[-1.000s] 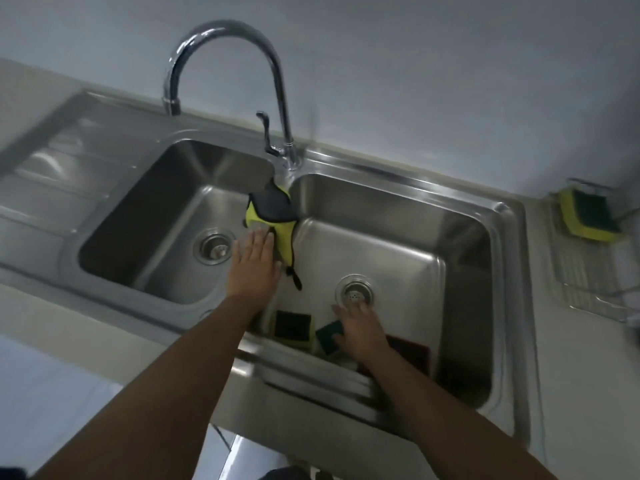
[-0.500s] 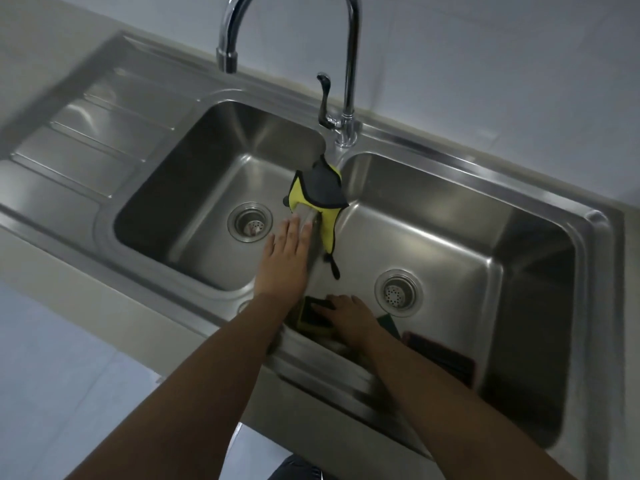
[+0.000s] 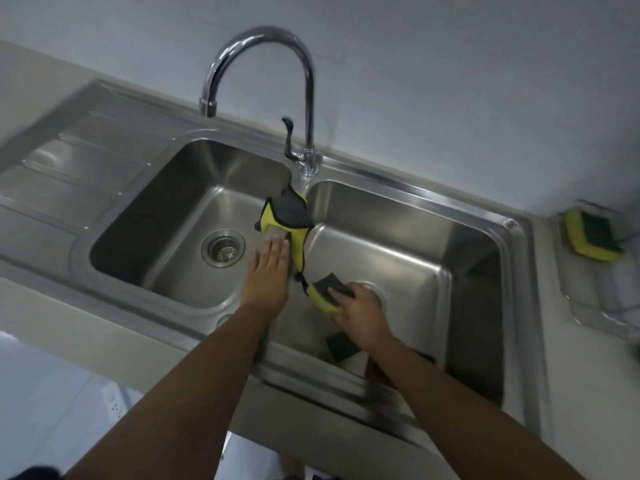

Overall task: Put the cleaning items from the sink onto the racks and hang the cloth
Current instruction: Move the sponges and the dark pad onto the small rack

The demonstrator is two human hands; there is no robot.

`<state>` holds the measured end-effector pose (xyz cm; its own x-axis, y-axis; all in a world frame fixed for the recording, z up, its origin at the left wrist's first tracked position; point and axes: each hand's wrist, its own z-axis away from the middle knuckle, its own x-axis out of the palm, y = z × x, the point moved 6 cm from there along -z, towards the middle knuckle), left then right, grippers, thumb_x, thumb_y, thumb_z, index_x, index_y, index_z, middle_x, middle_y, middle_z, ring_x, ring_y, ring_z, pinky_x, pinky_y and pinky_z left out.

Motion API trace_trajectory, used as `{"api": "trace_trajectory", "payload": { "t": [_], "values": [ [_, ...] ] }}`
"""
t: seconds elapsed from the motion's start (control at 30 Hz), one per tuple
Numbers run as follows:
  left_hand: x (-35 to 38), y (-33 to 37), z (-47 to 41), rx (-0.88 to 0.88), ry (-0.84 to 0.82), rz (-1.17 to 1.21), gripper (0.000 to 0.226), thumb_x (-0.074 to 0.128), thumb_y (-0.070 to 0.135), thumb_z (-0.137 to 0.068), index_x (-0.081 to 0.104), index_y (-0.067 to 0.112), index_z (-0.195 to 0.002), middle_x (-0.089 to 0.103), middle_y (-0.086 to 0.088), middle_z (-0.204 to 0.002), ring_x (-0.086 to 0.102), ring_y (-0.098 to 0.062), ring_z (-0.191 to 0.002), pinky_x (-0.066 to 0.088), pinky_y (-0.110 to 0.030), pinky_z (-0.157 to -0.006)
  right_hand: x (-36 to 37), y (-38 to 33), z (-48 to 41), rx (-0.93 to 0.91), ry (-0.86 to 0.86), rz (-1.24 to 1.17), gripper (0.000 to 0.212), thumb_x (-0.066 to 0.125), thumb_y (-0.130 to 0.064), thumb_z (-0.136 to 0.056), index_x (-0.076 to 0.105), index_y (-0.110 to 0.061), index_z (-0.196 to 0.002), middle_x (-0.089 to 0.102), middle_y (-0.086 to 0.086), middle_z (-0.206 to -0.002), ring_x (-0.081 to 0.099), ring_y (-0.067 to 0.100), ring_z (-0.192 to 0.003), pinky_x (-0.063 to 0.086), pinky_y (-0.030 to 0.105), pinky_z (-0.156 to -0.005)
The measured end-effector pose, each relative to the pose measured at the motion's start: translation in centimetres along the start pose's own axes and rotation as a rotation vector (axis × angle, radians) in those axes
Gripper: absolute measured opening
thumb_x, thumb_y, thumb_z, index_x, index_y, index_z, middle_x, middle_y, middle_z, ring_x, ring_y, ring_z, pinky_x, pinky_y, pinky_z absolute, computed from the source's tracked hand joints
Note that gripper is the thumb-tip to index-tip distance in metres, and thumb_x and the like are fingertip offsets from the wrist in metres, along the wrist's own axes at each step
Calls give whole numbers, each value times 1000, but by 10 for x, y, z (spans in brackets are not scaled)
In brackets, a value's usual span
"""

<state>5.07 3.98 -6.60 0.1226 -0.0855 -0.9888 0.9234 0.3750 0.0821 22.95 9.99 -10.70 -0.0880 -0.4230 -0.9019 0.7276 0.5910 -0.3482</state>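
Since half a second ago the right hand (image 3: pixel 360 315) is lifting a yellow sponge (image 3: pixel 327 295) with a dark scouring face off the floor of the right basin, fingers closing around it just left of the drain (image 3: pixel 375 295). Flat and open, the left hand (image 3: pixel 268 271) is resting on the divider between the basins, touching the yellow-and-grey cloth (image 3: pixel 289 220) that is draping over that divider below the curved chrome faucet (image 3: pixel 263 81). Another dark-faced sponge (image 3: pixel 341 344) is lying beneath the right wrist, near the front wall of the brushed steel sink (image 3: pixel 415 202). Far right of the faucet, a wire rack (image 3: pixel 595 292) on the bench is holding a yellow-and-green sponge (image 3: pixel 592 235). No readable writing is showing.
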Motion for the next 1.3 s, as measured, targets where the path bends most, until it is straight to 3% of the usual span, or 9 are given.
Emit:
{"api": "trace_trajectory", "payload": {
  "t": [0.2,0.43,0.77,0.87,1.07,1.2,1.3],
  "values": [
    [-15,92,-36,174,57,25,65,26,14,-96,-10,6,-149,-12,-14,-159,-12,-28,-147,-4,-43,-120,-68,68,28,214,146,-60,54,62,-34,-90,47,-29,-142,32,5,-152,33,26,-136,36,33,-109],
    [-20,218,-79,317,11,90,67,29,13,-95,-10,8,-149,-13,-12,-159,-11,-25,-148,-6,-43,-119,-146,152,66,365,327,-16,52,53,-49,-93,47,-30,-141,35,5,-151,37,27,-134,43,41,-105],
    [-19,368,-110,505,-60,204,63,27,31,-100,-1,7,-151,-3,-10,-161,-5,-24,-148,0,-44,-121,-266,273,102,534,601,44,45,62,-39,-89,60,-24,-131,47,13,-143,50,31,-126,44,36,-102],
    [-9,402,-113,535,-110,246,63,25,35,-100,0,7,-151,-2,-11,-161,-6,-24,-148,-1,-43,-121,-288,313,106,649,550,68,48,53,-45,-90,54,-29,-135,44,10,-145,44,32,-129,39,37,-105],
    [15,446,-121,523,-141,330,65,23,41,-101,-2,7,-150,-4,-13,-160,-6,-25,-148,-3,-41,-120,-304,367,96,672,477,24,51,48,-48,-89,51,-29,-136,43,9,-147,38,32,-135,33,44,-113],
    [35,457,-122,471,-140,434,66,16,46,-99,-6,11,-151,-9,-7,-161,-12,-20,-147,-3,-41,-119,-314,378,76,674,568,47,49,56,-40,-91,55,-19,-135,46,14,-141,47,33,-126,38,35,-103],
    [42,455,-121,458,-73,452,77,-1,55,-87,-5,13,-151,-7,-3,-161,-12,-17,-147,-6,-38,-117,-312,385,63,692,574,88,49,60,-41,-88,60,-18,-131,50,17,-134,52,36,-117,43,38,-98]
  ]
}}
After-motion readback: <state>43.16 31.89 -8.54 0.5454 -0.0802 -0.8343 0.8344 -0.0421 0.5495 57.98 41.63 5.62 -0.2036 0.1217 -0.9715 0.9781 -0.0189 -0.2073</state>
